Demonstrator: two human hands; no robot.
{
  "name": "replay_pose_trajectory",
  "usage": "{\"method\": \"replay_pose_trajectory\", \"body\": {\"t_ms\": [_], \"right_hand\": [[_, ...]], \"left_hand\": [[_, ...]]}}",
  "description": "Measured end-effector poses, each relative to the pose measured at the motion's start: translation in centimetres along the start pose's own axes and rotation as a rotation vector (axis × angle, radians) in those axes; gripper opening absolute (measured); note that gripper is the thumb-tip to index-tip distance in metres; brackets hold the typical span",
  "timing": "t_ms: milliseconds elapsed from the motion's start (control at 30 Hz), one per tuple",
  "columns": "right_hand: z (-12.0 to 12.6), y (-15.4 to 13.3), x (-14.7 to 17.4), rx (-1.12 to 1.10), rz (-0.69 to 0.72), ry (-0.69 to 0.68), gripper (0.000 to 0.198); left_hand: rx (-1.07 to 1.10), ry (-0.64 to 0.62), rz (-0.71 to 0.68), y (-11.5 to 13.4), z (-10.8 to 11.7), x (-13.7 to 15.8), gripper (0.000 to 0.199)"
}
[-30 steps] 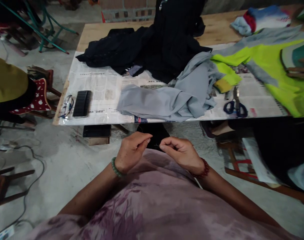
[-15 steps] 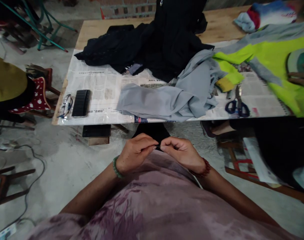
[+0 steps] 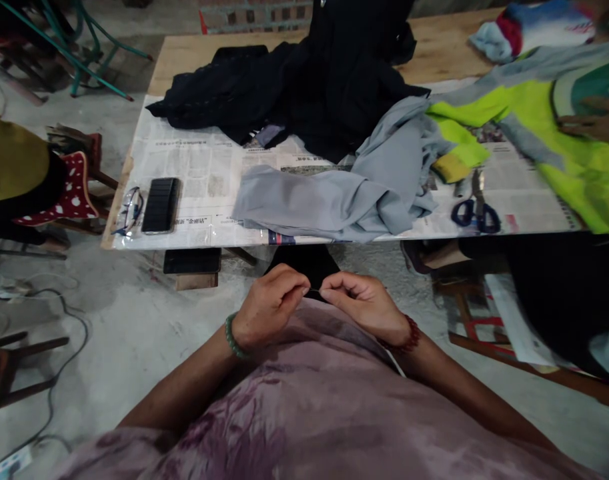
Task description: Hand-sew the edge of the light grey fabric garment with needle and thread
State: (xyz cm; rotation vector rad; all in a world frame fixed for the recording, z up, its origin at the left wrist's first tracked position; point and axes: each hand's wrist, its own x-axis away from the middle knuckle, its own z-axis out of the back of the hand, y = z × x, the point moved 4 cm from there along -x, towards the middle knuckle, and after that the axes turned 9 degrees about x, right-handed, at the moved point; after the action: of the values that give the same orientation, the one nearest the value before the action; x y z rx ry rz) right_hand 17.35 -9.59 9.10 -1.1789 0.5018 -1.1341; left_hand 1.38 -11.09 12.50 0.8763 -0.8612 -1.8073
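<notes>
Fingers (image 3: pixel 290 283) of the left hand (image 3: pixel 264 308) are pinched together, thumb against index finger, on one end of a fine thread-like strand (image 3: pixel 313 290). Thumb and index finger of the right hand (image 3: pixel 367 305) close on its other end, so the strand spans the narrow gap between the two hands; whether it is all thread or partly a needle is too small to tell. Both hands hang in front of the bench (image 3: pixel 444 52), below its near edge and just above the lap of a mauve patterned top (image 3: pixel 304 393). A green beaded bracelet (image 3: pixel 233 335) circles the left wrist, a dark red one (image 3: pixel 412 333) the right.

On newspaper (image 3: pixel 199 157) covering the bench, a grey garment (image 3: pixel 314 200) lies crumpled near the edge, with black clothing (image 3: pixel 329 87) behind it. Blue-handled scissors (image 3: pixel 475 213) lie to its right; eyeglasses (image 3: pixel 133 210) and a black case (image 3: pixel 161 205) sit at the left corner. Farther right, a co-worker's hand (image 3: pixel 594 125) is over a neon-yellow and grey garment (image 3: pixel 524 110).
</notes>
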Motion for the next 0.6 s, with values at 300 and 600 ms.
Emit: {"method": "replay_pose_trajectory", "body": {"t_ms": [300, 600], "right_hand": [[0.2, 0.0, 0.0, 0.061, 0.041, 0.040, 0.019], [0.9, -0.9, 0.6, 0.225, 0.332, 0.282, 0.011]], "left_hand": [[0.153, 0.222, 0.206, -1.1, 2.6, 0.5, 0.022], [0.872, -0.510, 0.171, 9.0, 2.4, 2.2, 0.034]]}}
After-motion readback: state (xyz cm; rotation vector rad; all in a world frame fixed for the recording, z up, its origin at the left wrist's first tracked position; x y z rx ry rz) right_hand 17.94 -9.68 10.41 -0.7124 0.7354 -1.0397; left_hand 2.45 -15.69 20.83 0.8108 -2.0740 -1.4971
